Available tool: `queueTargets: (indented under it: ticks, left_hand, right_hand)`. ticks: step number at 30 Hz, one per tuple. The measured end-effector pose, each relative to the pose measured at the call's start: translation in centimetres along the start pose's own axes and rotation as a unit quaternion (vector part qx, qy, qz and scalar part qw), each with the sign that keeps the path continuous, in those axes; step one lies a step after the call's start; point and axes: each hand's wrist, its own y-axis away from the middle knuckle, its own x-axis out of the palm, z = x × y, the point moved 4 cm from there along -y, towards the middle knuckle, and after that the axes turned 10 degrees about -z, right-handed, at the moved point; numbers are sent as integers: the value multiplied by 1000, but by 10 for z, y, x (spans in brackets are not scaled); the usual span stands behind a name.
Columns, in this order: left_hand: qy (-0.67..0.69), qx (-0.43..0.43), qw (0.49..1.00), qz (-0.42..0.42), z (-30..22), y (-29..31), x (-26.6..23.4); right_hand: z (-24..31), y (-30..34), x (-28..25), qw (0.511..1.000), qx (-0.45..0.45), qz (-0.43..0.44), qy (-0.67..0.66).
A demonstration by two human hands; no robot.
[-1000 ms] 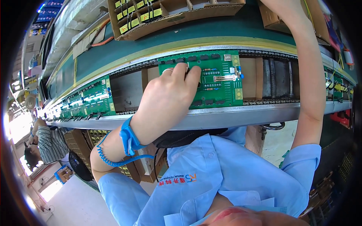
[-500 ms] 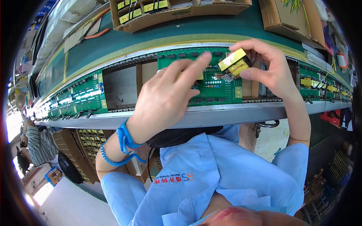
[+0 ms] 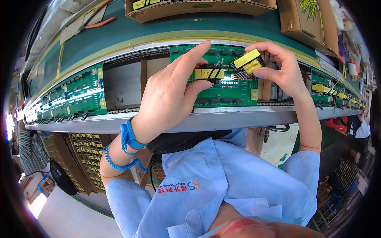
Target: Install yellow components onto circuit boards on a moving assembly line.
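Observation:
A green circuit board [image 3: 206, 102] lies on the conveyor rails in front of me. On it sits a yellow-wrapped transformer [image 3: 201, 74] with black leads. My left hand [image 3: 170, 95] has its thumb on the near side of this transformer and fingers at its far side, with the index finger stretched away over the board. Over the board's right part, my right hand [image 3: 279, 71] pinches a second yellow transformer [image 3: 247, 59] between thumb and fingers. That one is tilted, its metal pins pointing left and its dark leads near my fingers.
Another green board [image 3: 75, 93] stands to the left on the line, and a board with yellow parts [image 3: 329, 89] to the right. Beyond the rails are a cardboard box [image 3: 198, 14] and a box with green-yellow wires [image 3: 303, 23]. A blue coiled wrist strap [image 3: 127, 137] circles my left wrist.
My left hand has shifted left and spread thumb from fingers, showing the transformer on the board between them. My right hand still holds its transformer, turned slightly. The whole view has shifted a little.

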Motion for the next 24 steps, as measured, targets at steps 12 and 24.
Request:
queueTargets:
  ticks: [12,24]
  left_hand:
    - [-22,24,999,-3,-1,-2,2]
    - [-16,-14,999,25,-3,-3,0]
  right_hand:
    - [65,5,38,898,-261,-4,353]
    - [60,3,44,895,-265,5,360]
